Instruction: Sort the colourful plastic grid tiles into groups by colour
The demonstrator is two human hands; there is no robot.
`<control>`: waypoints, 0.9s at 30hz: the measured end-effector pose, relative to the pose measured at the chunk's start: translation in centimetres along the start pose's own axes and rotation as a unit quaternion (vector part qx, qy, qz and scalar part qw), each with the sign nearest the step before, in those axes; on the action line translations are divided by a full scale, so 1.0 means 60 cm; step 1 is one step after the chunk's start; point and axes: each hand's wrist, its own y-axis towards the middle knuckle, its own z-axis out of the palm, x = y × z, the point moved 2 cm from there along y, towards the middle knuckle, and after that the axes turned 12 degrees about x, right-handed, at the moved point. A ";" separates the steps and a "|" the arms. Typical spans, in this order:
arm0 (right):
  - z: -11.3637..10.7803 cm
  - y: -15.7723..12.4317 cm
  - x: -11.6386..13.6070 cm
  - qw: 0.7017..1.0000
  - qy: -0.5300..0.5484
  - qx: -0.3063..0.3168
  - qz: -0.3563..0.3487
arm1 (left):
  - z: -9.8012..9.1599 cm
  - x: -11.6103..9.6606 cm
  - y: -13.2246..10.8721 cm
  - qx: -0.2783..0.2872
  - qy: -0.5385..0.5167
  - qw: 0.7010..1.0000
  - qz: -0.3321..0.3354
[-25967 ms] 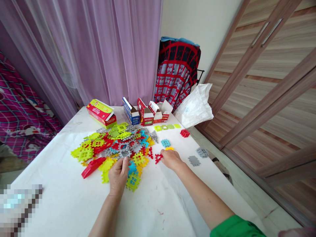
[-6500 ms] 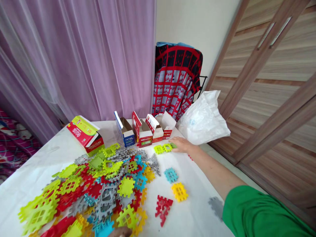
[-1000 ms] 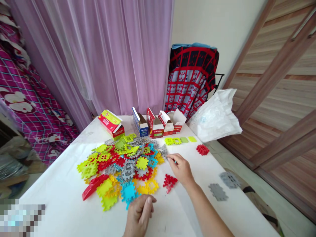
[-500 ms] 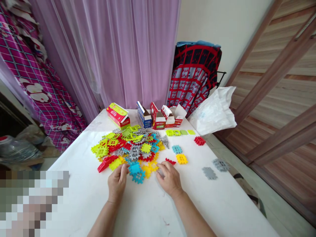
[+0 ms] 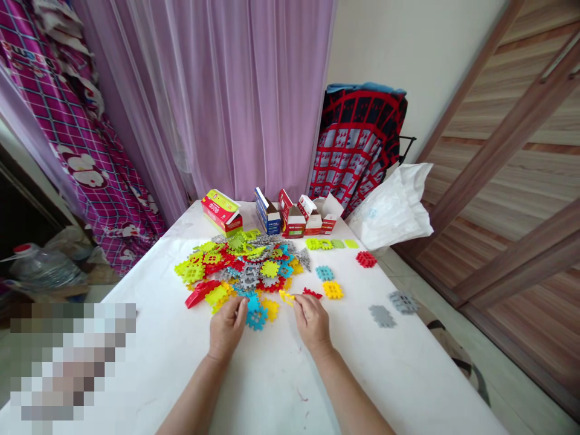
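A pile of toothed, flat plastic building pieces (image 5: 248, 275) in green, red, grey, blue and yellow lies on the white table. My right hand (image 5: 312, 323) pinches a yellow building piece (image 5: 286, 296), tilted up at the pile's near right edge. Beside the blue building pieces (image 5: 256, 318) at the front of the pile is my left hand (image 5: 228, 326). Its thumb and fingers are closed together; whatever they grip, if anything, is hidden. Another yellow piece (image 5: 271, 309) lies flat between the hands.
Sorted pieces lie to the right: a green row (image 5: 319, 244), a red stack (image 5: 366, 260), a blue stack (image 5: 325, 273), a yellow stack (image 5: 333, 290) and grey pieces (image 5: 383, 316). Several small open boxes (image 5: 292, 225) line the back edge. A white bag (image 5: 392, 208) stands at the right edge.
My right hand has lifted a yellow piece off the front of the pile. My left hand has shifted slightly right, closer to the blue pieces. The camera view has shifted a little.
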 end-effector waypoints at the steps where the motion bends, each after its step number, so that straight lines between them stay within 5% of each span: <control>1: 0.002 -0.005 -0.006 0.998 0.050 -0.018 0.038 | 0.004 -0.005 -0.003 0.002 0.005 1.000 0.014; 5: 0.015 -0.022 -0.013 0.960 0.229 -0.019 0.160 | 0.042 -0.029 -0.021 0.037 -0.030 0.998 0.041; 11: 0.012 -0.020 0.001 0.926 0.329 -0.011 0.184 | 0.096 -0.043 -0.030 0.108 -0.151 0.982 -0.042; 20: 0.014 -0.021 0.001 0.933 0.319 0.014 0.164 | 0.097 -0.039 -0.028 0.197 -0.120 0.972 -0.045; 27: 0.010 -0.033 -0.002 0.920 0.353 0.050 0.162 | 0.105 -0.031 -0.034 0.233 -0.242 0.941 -0.043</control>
